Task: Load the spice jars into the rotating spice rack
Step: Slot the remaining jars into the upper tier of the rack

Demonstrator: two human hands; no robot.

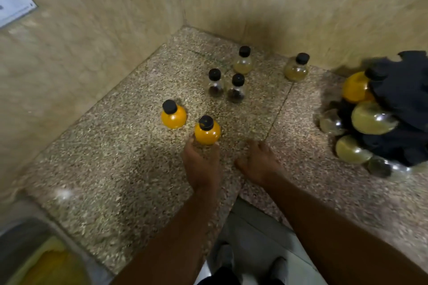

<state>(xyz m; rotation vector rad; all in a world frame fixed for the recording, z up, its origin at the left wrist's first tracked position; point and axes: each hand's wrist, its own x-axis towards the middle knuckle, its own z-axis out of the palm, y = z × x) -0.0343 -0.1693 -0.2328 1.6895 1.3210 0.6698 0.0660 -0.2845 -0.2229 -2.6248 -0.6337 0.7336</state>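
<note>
On the speckled tabletop (139,180), the left hand (201,164) is closing its fingers around the base of an upright orange jar (206,131), beside a second orange jar (173,114). The right hand (260,162) is resting nearby, fingers loosely spread and holding nothing. Four more capped jars are standing further back, and the black rack (398,109) at the right edge is carrying several jars on their sides
</note>
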